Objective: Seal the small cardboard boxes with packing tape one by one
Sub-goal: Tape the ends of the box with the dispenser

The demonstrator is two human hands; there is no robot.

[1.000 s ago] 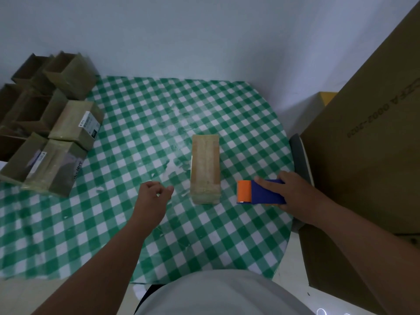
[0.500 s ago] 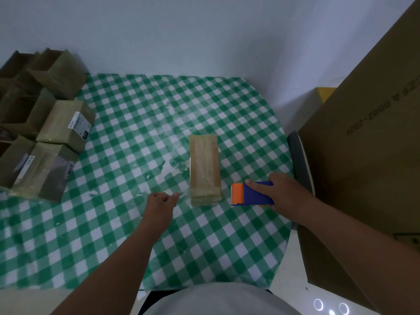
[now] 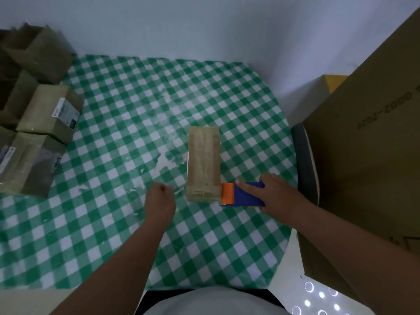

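Observation:
A long small cardboard box (image 3: pixel 203 162) lies in the middle of the green checked table (image 3: pixel 127 123), its top flaps closed and glossy with tape. My right hand (image 3: pixel 277 194) grips a blue and orange tape dispenser (image 3: pixel 238 194), whose orange end touches the box's near right corner. My left hand (image 3: pixel 160 204) hovers just left of the box's near end, fingers curled, holding nothing that I can see.
Several small cardboard boxes (image 3: pixel 48 112) are piled at the table's left, some open, some closed with labels. A very large cardboard carton (image 3: pixel 368 160) stands at the right, with a chair edge (image 3: pixel 304 164) between it and the table. A wall is behind.
My right hand has brought the tape dispenser leftwards until it meets the box's near right corner. My left hand has drifted right, closer to the box's near end.

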